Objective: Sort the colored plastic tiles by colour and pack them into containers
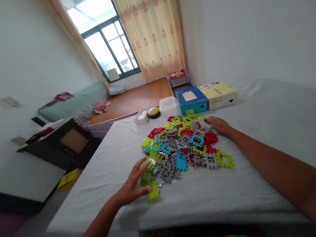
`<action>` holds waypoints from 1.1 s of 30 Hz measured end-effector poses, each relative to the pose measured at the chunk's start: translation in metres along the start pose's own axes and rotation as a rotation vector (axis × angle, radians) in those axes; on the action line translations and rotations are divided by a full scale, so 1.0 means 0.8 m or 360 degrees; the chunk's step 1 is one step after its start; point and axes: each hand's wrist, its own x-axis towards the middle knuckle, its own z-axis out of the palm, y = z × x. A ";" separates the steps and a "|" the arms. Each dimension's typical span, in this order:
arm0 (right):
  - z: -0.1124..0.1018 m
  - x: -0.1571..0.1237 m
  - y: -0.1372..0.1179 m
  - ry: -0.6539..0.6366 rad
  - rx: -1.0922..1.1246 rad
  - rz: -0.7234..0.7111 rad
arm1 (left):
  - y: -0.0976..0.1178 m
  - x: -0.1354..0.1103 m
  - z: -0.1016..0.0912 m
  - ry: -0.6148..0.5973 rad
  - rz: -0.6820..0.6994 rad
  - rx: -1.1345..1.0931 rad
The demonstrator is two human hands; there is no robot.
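A heap of flat plastic interlocking tiles (181, 163) with notched edges, in grey, red, blue and lime green, lies on the white-covered table. At the heap's left side is my left hand (131, 186), open, with fingers spread over the lime green tiles. Its thumb is at a lime green tile (153, 191) near the front. My right hand (218, 125) rests at the far right edge of the heap, fingers stretched out by some grey tiles (204, 126); its fingertips show only in part. Neither hand visibly grips a tile.
Behind the heap stand a small white box (141, 118), a round black-and-yellow tin (154, 113), a clear plastic container (169, 105), a blue box (192, 100) and a yellow-and-white box (218, 95). The white cloth (100, 159) covers the table. A bed (141, 95) stands beyond.
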 end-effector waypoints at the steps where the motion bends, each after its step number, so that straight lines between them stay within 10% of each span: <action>1: 0.000 0.000 -0.004 -0.0021 0.0032 0.0026 | 0.002 -0.013 0.011 -0.0032 0.0012 0.0113; 9: -0.030 -0.064 -0.055 -0.0316 0.0172 0.0038 | 0.018 0.026 0.056 0.0118 0.0171 0.0442; 15: 0.003 -0.127 -0.054 -0.0135 -0.0174 -0.0292 | 0.045 0.082 0.075 0.0309 0.0210 0.0437; 25: 0.015 -0.122 -0.111 -0.0196 0.0393 -0.0215 | 0.078 0.110 0.082 0.0370 0.0096 0.0406; 33: -0.039 -0.063 -0.086 0.0133 -0.0184 -0.0244 | 0.056 0.119 0.034 0.0749 0.0094 0.0193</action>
